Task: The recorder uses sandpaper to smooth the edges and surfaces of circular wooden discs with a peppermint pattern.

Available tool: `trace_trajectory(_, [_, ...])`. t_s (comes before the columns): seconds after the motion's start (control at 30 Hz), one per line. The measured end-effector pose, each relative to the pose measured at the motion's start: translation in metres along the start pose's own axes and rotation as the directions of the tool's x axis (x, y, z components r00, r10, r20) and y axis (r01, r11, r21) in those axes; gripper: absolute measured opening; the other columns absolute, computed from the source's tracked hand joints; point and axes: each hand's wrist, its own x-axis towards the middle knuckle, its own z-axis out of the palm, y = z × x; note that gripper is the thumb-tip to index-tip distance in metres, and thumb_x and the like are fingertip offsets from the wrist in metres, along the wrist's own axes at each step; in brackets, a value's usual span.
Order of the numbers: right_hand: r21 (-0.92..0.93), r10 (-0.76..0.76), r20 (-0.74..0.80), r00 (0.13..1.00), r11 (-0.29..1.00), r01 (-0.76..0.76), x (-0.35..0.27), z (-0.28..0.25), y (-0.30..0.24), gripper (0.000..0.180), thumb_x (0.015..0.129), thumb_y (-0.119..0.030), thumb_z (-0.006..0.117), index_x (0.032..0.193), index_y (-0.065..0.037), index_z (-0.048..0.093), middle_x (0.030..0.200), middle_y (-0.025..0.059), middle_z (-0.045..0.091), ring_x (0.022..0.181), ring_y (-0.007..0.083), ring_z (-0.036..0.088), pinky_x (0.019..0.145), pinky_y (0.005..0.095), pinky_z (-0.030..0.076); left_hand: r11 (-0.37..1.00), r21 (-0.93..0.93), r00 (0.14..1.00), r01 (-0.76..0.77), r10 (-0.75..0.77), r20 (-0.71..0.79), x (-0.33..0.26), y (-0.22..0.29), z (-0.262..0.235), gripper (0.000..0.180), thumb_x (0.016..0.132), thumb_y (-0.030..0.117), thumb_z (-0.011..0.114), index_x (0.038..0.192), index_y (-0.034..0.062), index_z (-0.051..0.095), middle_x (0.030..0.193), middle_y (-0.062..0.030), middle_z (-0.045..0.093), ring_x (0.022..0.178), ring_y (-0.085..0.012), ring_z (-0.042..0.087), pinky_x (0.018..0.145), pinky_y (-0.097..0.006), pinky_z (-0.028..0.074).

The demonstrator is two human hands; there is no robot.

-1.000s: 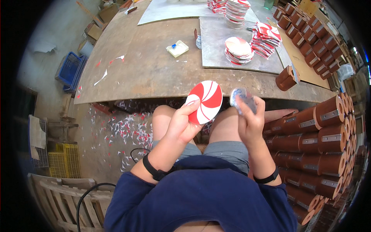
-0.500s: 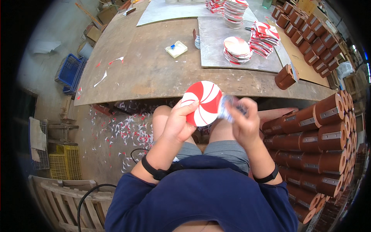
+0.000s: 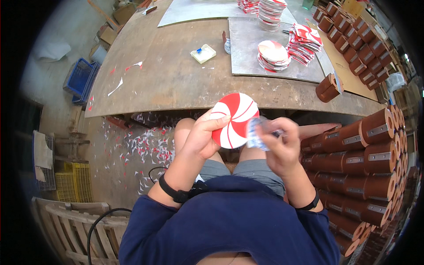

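Above my lap, my left hand (image 3: 206, 134) grips a round disc (image 3: 238, 109) with a red and white swirl, its thumb flat on the face. My right hand (image 3: 281, 140) is closed around a small blue-and-white patterned piece (image 3: 253, 135), smeared by motion and too blurred to name. That piece meets the disc's right edge. On a metal sheet on the table lies a low pile of similar round discs (image 3: 272, 52). Beside it, a stack of swirl-printed sheets (image 3: 304, 43) with uncut corners leans unevenly; a taller disc stack (image 3: 270, 16) stands behind.
Brown cylinders with metal plates (image 3: 353, 159) are piled at my right, and more brown blocks (image 3: 362, 44) stand at the far right. A small pale tray (image 3: 204, 54) sits on the wooden table (image 3: 159, 75). Red and white scraps (image 3: 145, 143) litter the floor. Blue crates (image 3: 82, 79) stand left.
The disc in my left hand has shifted slightly right and turned a little. My right hand, with the blue-and-white piece, has moved slightly down along the disc's edge.
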Motion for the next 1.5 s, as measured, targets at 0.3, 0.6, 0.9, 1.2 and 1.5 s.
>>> trace_trajectory(0.3, [0.136, 0.025, -0.044, 0.999, 0.991, -0.019, -0.005, 0.005, 0.005, 0.042, 0.061, 0.01, 0.057, 0.098, -0.008, 0.064, 0.094, 0.0126, 0.049, 0.078, 0.0299, 0.053, 0.067, 0.0329, 0.046, 0.999, 0.022, 0.999, 0.028, -0.027, -0.02, -0.004, 0.006, 0.004, 0.047, 0.079, -0.002, 0.052, 0.122, -0.009, 0.036, 0.118, -0.0199, 0.049, 0.107, -0.0275, 0.051, 0.092, -0.037, 0.042])
trace_trajectory(0.6, [0.131, 0.162, 0.01, 0.987, 0.978, -0.162, 0.004, -0.005, -0.003, 0.041, 0.06, 0.01, 0.057, 0.096, -0.006, 0.064, 0.095, 0.0109, 0.051, 0.088, 0.0258, 0.051, 0.073, 0.0316, 0.044, 0.997, 0.069, 0.997, 0.041, -0.045, 0.055, -0.002, 0.008, 0.0, 0.047, 0.076, -0.002, 0.056, 0.12, -0.0087, 0.038, 0.113, -0.0184, 0.052, 0.104, -0.025, 0.053, 0.091, -0.035, 0.043])
trace_trajectory(0.9, [0.149, 0.286, -0.031, 0.958, 0.949, -0.279, -0.002, -0.002, 0.008, 0.041, 0.066, 0.012, 0.053, 0.102, -0.006, 0.062, 0.097, 0.0139, 0.049, 0.079, 0.0291, 0.053, 0.071, 0.0329, 0.045, 0.996, 0.066, 0.994, 0.067, -0.072, 0.081, -0.001, 0.012, -0.001, 0.046, 0.076, -0.003, 0.054, 0.119, -0.0084, 0.039, 0.112, -0.0187, 0.053, 0.104, -0.0252, 0.054, 0.09, -0.035, 0.044])
trace_trajectory(1.2, [0.145, 0.344, 0.047, 0.938, 0.927, -0.347, -0.007, -0.003, 0.02, 0.041, 0.066, 0.01, 0.055, 0.104, -0.005, 0.061, 0.098, 0.0148, 0.049, 0.083, 0.0296, 0.054, 0.072, 0.0321, 0.045, 0.991, 0.122, 0.995, 0.049, -0.059, 0.082, 0.0, 0.011, -0.003, 0.044, 0.076, -0.003, 0.054, 0.118, -0.0081, 0.04, 0.11, -0.0179, 0.054, 0.101, -0.025, 0.055, 0.09, -0.036, 0.043])
trace_trajectory(1.5, [0.161, 0.298, 0.169, 0.939, 0.932, -0.325, -0.012, 0.003, 0.024, 0.045, 0.065, 0.013, 0.053, 0.105, -0.005, 0.06, 0.096, 0.014, 0.05, 0.083, 0.0265, 0.054, 0.072, 0.0318, 0.045, 0.995, 0.101, 0.997, 0.022, -0.029, 0.07, -0.009, 0.016, 0.0, 0.046, 0.074, -0.004, 0.057, 0.117, -0.0081, 0.04, 0.108, -0.0173, 0.055, 0.099, -0.0237, 0.056, 0.087, -0.034, 0.045])
